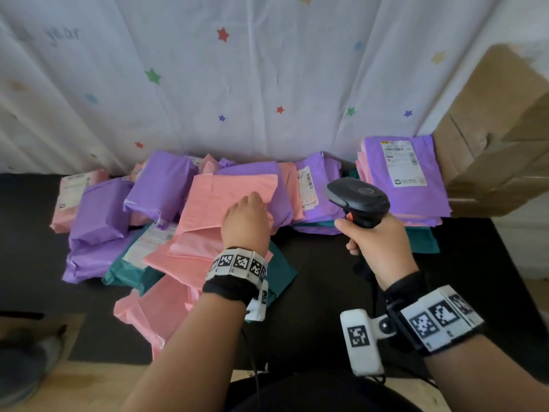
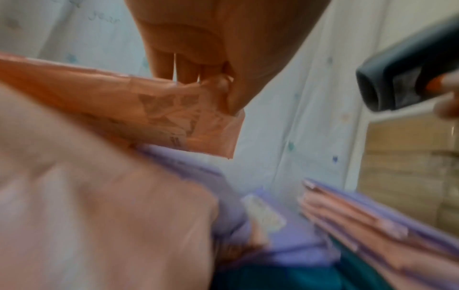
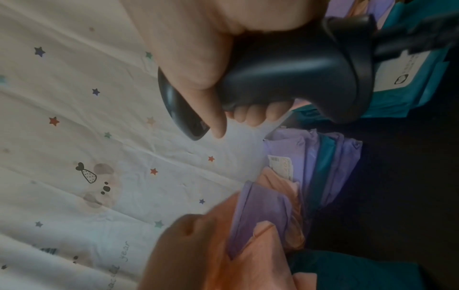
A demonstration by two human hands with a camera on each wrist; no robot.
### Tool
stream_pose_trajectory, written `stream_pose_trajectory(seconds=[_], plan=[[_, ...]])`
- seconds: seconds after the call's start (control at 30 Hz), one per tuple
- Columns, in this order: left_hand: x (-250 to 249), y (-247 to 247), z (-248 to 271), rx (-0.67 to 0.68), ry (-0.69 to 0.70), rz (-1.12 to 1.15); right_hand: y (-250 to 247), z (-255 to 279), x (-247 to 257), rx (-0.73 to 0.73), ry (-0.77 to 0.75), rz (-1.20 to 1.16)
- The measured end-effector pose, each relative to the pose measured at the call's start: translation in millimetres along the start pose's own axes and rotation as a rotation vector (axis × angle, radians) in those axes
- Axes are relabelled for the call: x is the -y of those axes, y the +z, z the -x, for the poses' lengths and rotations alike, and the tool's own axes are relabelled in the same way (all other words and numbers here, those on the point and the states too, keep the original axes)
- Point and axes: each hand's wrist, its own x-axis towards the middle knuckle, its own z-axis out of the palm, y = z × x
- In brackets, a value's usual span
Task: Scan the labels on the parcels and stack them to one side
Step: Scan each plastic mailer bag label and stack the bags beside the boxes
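A heap of pink, purple and teal mailer parcels lies across the black table point(image 1: 326, 292). My left hand point(image 1: 246, 221) grips the right edge of a pink parcel point(image 1: 225, 200) on top of the heap; in the left wrist view the fingers point(image 2: 186, 68) pinch its lifted corner point(image 2: 174, 109), label side facing down. My right hand point(image 1: 377, 245) holds a black barcode scanner point(image 1: 358, 200) by its handle, its head pointing left toward the pink parcel. At the back right stands a neat stack point(image 1: 404, 179) topped by a purple parcel with a white label.
A purple parcel with a barcode label point(image 1: 309, 185) lies between heap and stack. Cardboard boxes point(image 1: 499, 138) stand at the far right. A white star-print cloth point(image 1: 237, 84) hangs behind the table. The scanner's cable point(image 1: 374, 289) runs down toward me.
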Motion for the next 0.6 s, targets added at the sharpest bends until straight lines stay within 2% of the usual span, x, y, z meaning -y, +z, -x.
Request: stream_pose_trajectory(seconds=[0.2, 0.27, 0.4, 0.6], plan=[[-37.3, -59.2, -15.3, -0.342, 0.045, 0.481, -1.6, -7.1, 13.1, -0.057, -0.05, -0.064], [-48.9, -73.4, -18.8, -0.337, 0.009, 0.64, -3.7, -10.6, 16.9, -0.094, -0.071, -0.087], [-61.3, -80.8, -28.9, -0.329, -0.164, 0.863, -10.9, -16.0, 17.3, -0.155, -0.055, -0.145], [-75.5, -59.3, -28.2, -0.178, -0.424, 1.242, -25.3, -16.2, 15.6, -0.172, 0.019, -0.304]])
